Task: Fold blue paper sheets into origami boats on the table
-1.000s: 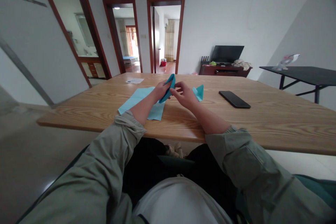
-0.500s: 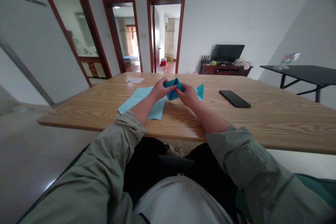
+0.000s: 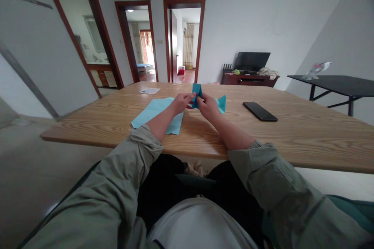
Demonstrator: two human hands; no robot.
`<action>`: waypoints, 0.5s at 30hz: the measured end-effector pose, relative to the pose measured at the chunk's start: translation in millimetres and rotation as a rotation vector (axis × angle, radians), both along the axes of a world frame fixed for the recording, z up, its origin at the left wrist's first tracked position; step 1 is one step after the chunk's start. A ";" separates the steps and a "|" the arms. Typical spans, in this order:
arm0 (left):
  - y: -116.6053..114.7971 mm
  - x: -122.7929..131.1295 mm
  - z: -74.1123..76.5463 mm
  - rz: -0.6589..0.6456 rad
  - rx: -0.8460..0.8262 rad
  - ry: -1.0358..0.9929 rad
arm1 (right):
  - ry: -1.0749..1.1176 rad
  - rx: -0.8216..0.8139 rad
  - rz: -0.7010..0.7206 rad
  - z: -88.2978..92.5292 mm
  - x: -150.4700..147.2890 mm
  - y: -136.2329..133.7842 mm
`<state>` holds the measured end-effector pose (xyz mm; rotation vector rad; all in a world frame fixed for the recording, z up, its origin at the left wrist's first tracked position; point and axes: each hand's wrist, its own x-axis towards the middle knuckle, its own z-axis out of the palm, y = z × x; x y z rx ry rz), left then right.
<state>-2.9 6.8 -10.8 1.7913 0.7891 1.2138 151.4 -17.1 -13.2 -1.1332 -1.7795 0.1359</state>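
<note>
L hand (image 3: 181,103): closed in a pinch, fingertips on lower-left side of folded teal paper (image 3: 197,90), wrist raised off worktop (image 3: 277,140).
R hand (image 3: 209,107): also pinching same piece from the right, fingers curled; exact finger contact partly hidden.
Piece position: held up between both hands, above worktop, pointed end upward, near centre of worktop.
Folded so far: teal paper is creased into narrow multi-layer shape; inner folds hidden by fingers.
Left unfolded: pale-blue sheet (image 3: 154,111) lies flat on worktop under L forearm, no clear creases visible.
Other paper: small teal pointed piece (image 3: 222,104) just right of R hand; looks unheld, but can't tell if it's touching R hand or the folded piece.
Nearby: black smartphone (image 3: 260,111) face up on worktop, well right of hands; printed slip (image 3: 149,91) near far edge, beyond pale-blue sheet.
Background: dark side table (image 3: 336,81) at right w/ clear object on it; wooden TV stand (image 3: 248,80) by far wall, TV (image 3: 251,61) on it.
Other people: none visible.
</note>
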 end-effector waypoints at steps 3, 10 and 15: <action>2.9 2.2 -1.5 -0.006 -0.011 -0.048 | 0.050 -0.005 0.049 -2.7 -1.6 1.9; 9.7 1.0 -4.7 0.078 0.190 -0.018 | 0.397 -0.089 0.355 -11.0 -7.9 18.6; 13.4 1.2 -5.9 0.177 0.287 -0.005 | 0.530 -0.114 0.201 -12.7 -3.4 27.9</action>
